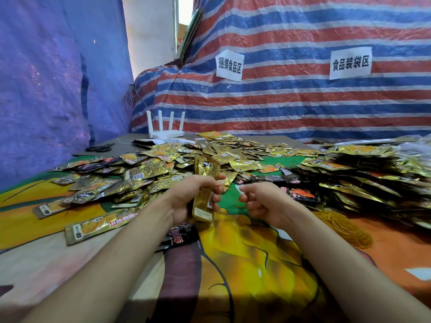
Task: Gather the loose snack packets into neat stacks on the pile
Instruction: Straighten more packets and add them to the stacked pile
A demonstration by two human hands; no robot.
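My left hand grips an upright bundle of gold snack packets at the middle of the table. My right hand is just to its right, fingers curled, with a thin rubber band by the fingertips; whether it holds the band is unclear. Loose gold packets lie scattered across the left and back. Stacked bundles form a big pile on the right. A few dark red-and-black packets lie in front of that pile.
A heap of tan rubber bands lies at the right, near my right forearm. A white router and black scissors are at the back left. Striped tarpaulin walls the back. A colourful cloth covers the table.
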